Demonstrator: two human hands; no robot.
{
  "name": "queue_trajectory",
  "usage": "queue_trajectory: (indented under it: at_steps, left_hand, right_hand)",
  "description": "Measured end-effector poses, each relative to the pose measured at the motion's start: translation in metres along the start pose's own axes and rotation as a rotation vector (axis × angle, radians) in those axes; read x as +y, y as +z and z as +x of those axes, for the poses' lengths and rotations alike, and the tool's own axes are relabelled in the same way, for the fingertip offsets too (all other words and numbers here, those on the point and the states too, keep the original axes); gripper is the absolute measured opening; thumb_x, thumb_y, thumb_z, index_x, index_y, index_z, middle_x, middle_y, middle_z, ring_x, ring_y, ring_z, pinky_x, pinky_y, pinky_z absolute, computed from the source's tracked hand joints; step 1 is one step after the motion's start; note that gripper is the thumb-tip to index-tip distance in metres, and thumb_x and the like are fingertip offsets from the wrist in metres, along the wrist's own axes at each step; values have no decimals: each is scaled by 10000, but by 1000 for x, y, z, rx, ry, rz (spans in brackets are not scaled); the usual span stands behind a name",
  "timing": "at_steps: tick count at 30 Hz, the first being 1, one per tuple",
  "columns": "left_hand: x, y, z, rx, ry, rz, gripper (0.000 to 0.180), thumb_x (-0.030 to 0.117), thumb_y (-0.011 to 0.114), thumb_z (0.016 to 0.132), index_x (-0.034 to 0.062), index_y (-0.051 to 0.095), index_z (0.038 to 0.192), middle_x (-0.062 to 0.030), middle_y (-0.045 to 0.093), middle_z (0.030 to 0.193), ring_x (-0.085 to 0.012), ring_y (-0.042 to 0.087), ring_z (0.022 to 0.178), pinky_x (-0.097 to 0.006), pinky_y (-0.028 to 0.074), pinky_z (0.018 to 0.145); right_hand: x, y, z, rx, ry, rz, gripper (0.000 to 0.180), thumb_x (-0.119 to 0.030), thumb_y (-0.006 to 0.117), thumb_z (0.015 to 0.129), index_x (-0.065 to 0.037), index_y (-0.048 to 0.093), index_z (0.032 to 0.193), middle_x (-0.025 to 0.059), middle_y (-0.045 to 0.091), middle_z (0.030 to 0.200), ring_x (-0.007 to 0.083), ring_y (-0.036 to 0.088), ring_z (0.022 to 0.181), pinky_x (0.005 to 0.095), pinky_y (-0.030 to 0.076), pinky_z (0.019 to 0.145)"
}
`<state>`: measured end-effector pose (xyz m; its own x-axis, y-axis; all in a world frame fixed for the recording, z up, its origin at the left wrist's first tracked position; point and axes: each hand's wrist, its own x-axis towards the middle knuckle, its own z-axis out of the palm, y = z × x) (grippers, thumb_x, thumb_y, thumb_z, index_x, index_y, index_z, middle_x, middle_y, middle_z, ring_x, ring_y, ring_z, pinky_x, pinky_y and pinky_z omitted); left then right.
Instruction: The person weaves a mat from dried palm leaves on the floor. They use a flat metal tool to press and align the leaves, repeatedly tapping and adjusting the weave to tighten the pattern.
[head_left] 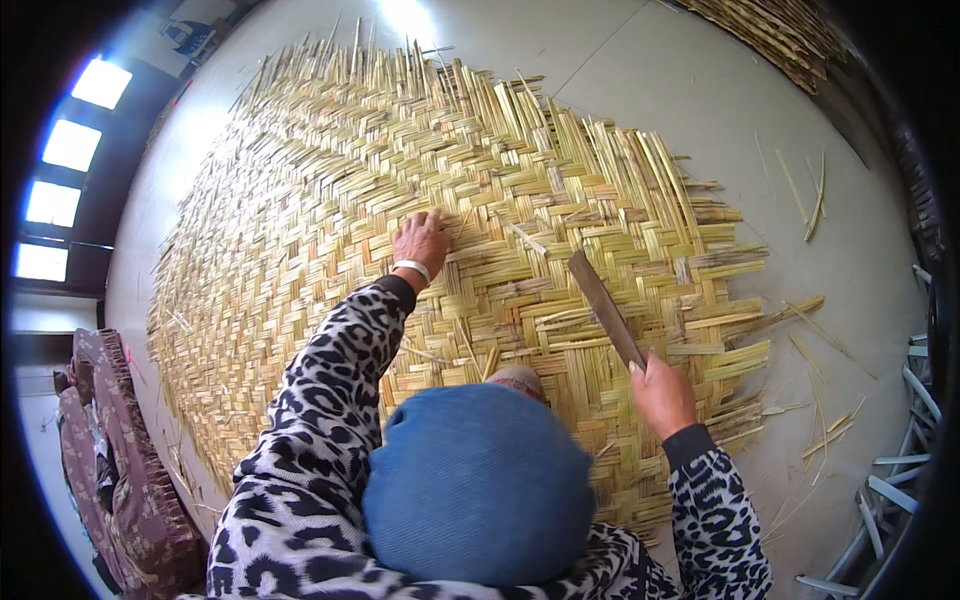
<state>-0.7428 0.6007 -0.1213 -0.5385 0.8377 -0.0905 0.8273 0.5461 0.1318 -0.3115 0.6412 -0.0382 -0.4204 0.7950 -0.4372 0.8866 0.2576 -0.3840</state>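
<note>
A large woven mat (300,240) of flat yellow-green reed strips spreads over the floor beneath both hands. My left hand (422,243) rests palm down near its middle, with slightly bent fingers touching the weave and no object visible in it. My right hand (662,393) grips the near end of a long, flat, dark blade-like tool (608,308). The tool slants up and left over the mat, its far end close to a loose pale strip (525,240). Whether its tip touches the weave, I cannot tell.
My blue-clad knee (475,485) and a shoe tip (518,380) are at the near middle. Uneven strip ends stick out along the mat's right edge. Loose strips (815,195) lie on the pale floor, a reed bundle (770,30) at far right, metal legs (890,490) at right, a maroon-covered seat (130,470) at left.
</note>
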Motion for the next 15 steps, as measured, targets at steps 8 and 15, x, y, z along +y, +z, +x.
queue_trajectory:
  at_steps: [8, 15]
  left_hand:
    - [-34, 12, 17, 156, 408, 113, 372, 140, 596, 873, 91, 580, 1242, -94, 564, 1242, -314, 524, 1159, -440, 445, 950]
    - [-35, 6, 36, 151, 486, -57, 242, 111, 612, 826, 91, 623, 1067, -86, 590, 1075, -304, 550, 1039, -427, 454, 885]
  right_hand:
    - [-28, -17, 9, -8, 50, -28, 233, -286, 571, 939, -72, 647, 992, 208, 649, 724, 417, 637, 701, 501, 500, 613]
    - [-68, -47, 97, 80, -197, -89, 180, -200, 605, 912, -102, 642, 1058, 190, 660, 775, 393, 650, 718, 471, 515, 615]
